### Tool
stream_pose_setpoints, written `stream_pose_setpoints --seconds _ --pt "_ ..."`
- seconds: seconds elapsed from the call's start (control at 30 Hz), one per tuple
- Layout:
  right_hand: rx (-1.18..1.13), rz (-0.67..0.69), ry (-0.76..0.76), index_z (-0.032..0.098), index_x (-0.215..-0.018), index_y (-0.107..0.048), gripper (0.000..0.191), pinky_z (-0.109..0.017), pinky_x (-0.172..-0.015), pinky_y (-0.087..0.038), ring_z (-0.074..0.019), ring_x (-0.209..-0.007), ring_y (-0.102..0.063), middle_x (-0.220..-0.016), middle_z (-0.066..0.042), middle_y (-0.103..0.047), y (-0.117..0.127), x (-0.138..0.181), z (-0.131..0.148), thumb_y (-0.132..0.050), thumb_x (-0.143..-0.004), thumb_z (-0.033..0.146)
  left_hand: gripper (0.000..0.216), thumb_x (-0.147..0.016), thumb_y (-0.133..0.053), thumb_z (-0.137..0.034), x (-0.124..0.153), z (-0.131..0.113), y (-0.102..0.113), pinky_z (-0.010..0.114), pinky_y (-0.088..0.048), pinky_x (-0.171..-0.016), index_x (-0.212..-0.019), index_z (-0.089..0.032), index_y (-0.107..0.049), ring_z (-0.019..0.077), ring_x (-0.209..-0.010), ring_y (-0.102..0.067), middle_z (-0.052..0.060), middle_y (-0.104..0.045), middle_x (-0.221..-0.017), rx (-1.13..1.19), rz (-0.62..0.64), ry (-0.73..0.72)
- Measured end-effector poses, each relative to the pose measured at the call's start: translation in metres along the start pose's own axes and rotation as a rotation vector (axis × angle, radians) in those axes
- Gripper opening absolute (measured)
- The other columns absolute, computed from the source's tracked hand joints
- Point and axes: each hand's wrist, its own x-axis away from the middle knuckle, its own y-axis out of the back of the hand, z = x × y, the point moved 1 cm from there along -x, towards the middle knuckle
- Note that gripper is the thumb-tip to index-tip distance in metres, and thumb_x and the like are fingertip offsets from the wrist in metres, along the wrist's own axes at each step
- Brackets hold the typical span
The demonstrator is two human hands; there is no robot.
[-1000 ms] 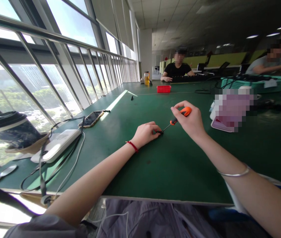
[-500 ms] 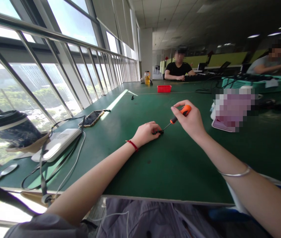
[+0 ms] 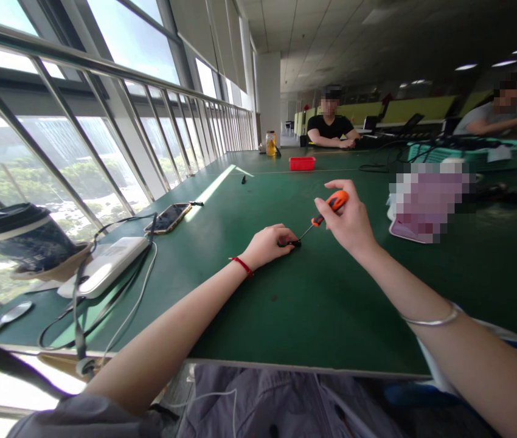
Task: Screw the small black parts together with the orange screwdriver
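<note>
My left hand [image 3: 271,246] rests on the green tabletop [image 3: 258,328], its fingers closed on a small black part [image 3: 295,243] whose kind I cannot make out. Above and to the right, my right hand [image 3: 350,220] holds a screwdriver [image 3: 338,199] with an orange and black handle. The index finger is lifted off the handle while the thumb lies along its side. The thin metal shaft slants down to the left, and its tip meets the black part beside my left fingertips. My fingers hide much of that part.
To the left are a phone [image 3: 170,218], a white power bank [image 3: 112,264] with cables, and a lidded cup [image 3: 25,237]. A red box [image 3: 301,163] and a small black piece [image 3: 243,180] lie farther back. A teal basket [image 3: 472,157] stands right; two people sit beyond.
The index finger of my right hand has lifted away from the screwdriver handle, and the hand has shifted slightly left. My left hand stays nearly still. The person opposite has moved their arms.
</note>
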Motion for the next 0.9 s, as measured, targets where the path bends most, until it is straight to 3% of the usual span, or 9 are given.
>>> stream_pose_setpoints --seconds 0.23,0.43,0.6,0.73,0.9 --pt "-0.035 0.047 0.052 0.022 -0.072 -0.051 0.014 -0.028 -0.058 -0.039 -0.0135 -0.057 -0.049 -0.065 0.002 -0.052 0.002 0.001 0.01 -0.053 -0.077 0.036 0.019 -0.076 -0.057 -0.026 0.001 -0.002 0.001 0.021 -0.045 -0.064 -0.091 -0.023 -0.068 0.0118 -0.074 -0.058 -0.001 -0.061 -0.087 -0.021 0.003 -0.002" --pt "-0.108 0.061 0.038 0.023 -0.076 -0.049 0.015 -0.028 -0.055 -0.042 -0.0136 -0.057 -0.051 -0.067 0.003 -0.05 0.001 -0.001 0.004 -0.056 -0.075 0.036 0.02 -0.077 -0.056 -0.026 0.001 -0.002 0.001 0.022 -0.045 -0.065 -0.093 -0.023 -0.067 0.0122 -0.075 -0.058 0.0 -0.062 -0.089 -0.04 0.008 0.008" --pt "-0.135 0.036 0.025 0.024 -0.088 -0.044 0.027 -0.028 -0.049 -0.04 -0.0139 -0.049 -0.051 -0.06 0.005 -0.052 -0.002 -0.002 -0.002 -0.059 -0.074 0.041 0.018 -0.077 -0.056 -0.025 0.002 -0.003 0.001 0.02 -0.045 -0.065 -0.092 -0.024 -0.067 0.0109 -0.074 -0.058 -0.001 -0.061 -0.089 -0.07 -0.012 -0.033" --pt "-0.049 0.005 0.027 0.025 -0.089 -0.044 0.029 -0.029 -0.047 -0.037 -0.0165 -0.05 -0.053 -0.064 0.002 -0.057 -0.002 -0.001 -0.002 -0.058 -0.074 0.045 0.019 -0.078 -0.056 -0.025 0.002 -0.006 0.001 0.02 -0.044 -0.064 -0.092 -0.025 -0.068 0.0107 -0.074 -0.059 -0.002 -0.061 -0.089 -0.122 -0.023 -0.043" --pt "0.044 -0.037 0.047 0.024 -0.082 -0.05 0.028 -0.028 -0.052 -0.037 -0.0154 -0.053 -0.05 -0.06 0.003 -0.05 0.002 0.001 0.004 -0.054 -0.078 0.051 0.02 -0.078 -0.054 -0.024 0.003 -0.009 0.001 0.021 -0.042 -0.063 -0.093 -0.025 -0.067 0.0117 -0.075 -0.058 -0.001 -0.061 -0.089 -0.182 -0.044 -0.046"
